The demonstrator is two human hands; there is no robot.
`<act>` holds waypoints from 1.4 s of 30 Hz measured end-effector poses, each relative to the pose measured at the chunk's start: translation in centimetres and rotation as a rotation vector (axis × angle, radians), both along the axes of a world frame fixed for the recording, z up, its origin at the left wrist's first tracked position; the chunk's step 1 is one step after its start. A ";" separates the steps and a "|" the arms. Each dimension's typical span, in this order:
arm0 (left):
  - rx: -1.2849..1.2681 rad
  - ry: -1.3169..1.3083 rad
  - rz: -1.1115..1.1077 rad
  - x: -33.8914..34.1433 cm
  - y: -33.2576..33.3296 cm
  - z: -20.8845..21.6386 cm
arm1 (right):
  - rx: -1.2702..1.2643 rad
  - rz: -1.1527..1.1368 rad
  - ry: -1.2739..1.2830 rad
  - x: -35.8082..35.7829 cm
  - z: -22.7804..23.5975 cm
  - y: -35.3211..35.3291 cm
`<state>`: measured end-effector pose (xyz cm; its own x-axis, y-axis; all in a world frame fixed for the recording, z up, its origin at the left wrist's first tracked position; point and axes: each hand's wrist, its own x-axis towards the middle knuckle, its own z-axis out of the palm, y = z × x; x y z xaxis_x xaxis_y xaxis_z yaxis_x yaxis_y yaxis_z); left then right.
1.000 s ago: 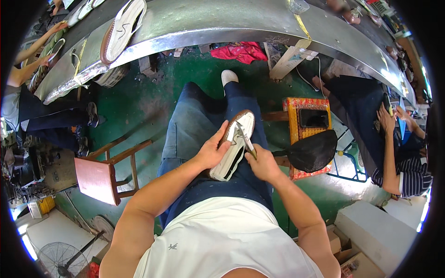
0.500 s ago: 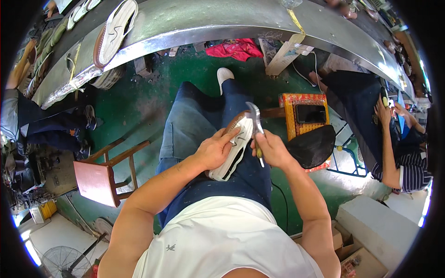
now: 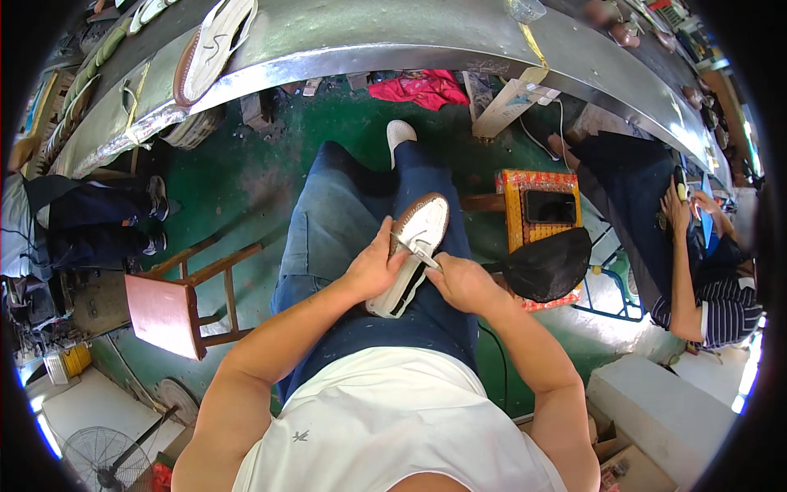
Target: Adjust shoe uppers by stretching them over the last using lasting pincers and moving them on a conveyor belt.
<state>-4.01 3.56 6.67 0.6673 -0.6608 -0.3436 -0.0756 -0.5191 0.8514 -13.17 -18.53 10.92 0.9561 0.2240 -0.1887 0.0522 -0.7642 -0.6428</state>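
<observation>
A white shoe [image 3: 427, 220] with a brown stitched edge lies along my thighs, its toe pointing away from me. My left hand [image 3: 373, 267] grips it from the left side, thumb and fingertips near the dark lace. In my right hand [image 3: 466, 284] is a silver metal tool with a curved head [image 3: 423, 255], like pincers or a small hammer. Its head lies across the top of the shoe by the lace, close to my left fingertips. My right fingers hide most of its handle.
Ahead runs a metal-topped bench [image 3: 393, 41] with another white shoe [image 3: 211, 51]. A wooden stool [image 3: 168, 314] stands left. To the right, an orange seat [image 3: 515, 230] bears a phone [image 3: 550, 207] and a black pad [image 3: 548, 266]. A co-worker's hands [image 3: 676, 209] work farther right.
My right hand has turned the tool from upright beside the shoe to lying across its top. My left hand has drawn back slightly, and the shoe's toe shows more fully.
</observation>
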 end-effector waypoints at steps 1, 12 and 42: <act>-0.007 0.103 -0.051 0.2 0.4 -0.1 | 0.002 0.008 0.003 -0.3 0.3 0.2; -0.220 0.402 -0.074 -0.6 4.2 -0.2 | 0.010 -0.032 0.158 -1.1 2.2 1.8; 0.414 -0.161 -0.126 2.2 -1.7 4.7 | 0.211 -0.360 0.251 -5.0 2.2 -0.3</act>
<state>-1.82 1.87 11.37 0.6569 -0.5690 -0.4948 -0.2741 -0.7915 0.5463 -18.22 -18.85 13.10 0.9106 -0.0543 -0.4096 -0.3682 -0.5566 -0.7447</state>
